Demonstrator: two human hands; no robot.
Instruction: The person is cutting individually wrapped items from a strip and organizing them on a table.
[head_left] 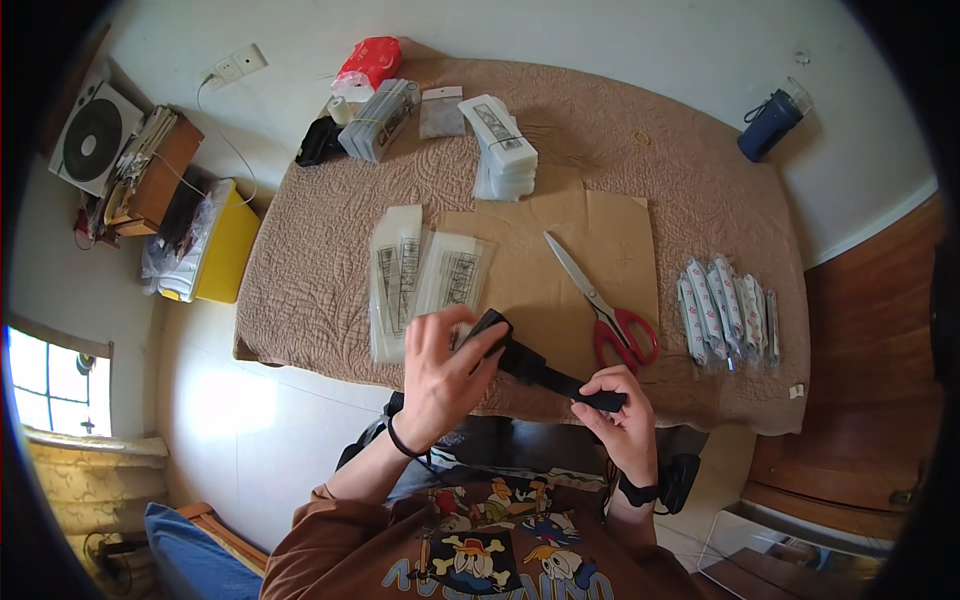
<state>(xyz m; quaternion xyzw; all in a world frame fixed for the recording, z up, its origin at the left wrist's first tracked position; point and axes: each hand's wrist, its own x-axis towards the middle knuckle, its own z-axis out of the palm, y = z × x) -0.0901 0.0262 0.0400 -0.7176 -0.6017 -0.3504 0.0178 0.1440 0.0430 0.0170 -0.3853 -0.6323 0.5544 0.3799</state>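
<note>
Near the front edge of the table, a black strap-like piece [547,377] is stretched between my hands, slanting down to the right. My left hand [445,365] grips its upper, bulkier end with thumb and fingers. At the lower end, my right hand [622,415] pinches the flat black strip. Just beyond my right hand, scissors with red handles [605,310] lie partly spread on a brown cardboard sheet [515,260]. Clear flat plastic bags with dark print [398,262] lie beyond my left hand. What exactly the black piece is, I cannot make out.
At the back stand a banded stack of white printed bags [503,140], another bundle of clear bags [378,118] and a red plastic bag [370,62]. Floral wrapped packets [722,310] lie on the right, a dark blue bottle [770,125] at the far right. A brown quilted cloth [310,260] covers the table.
</note>
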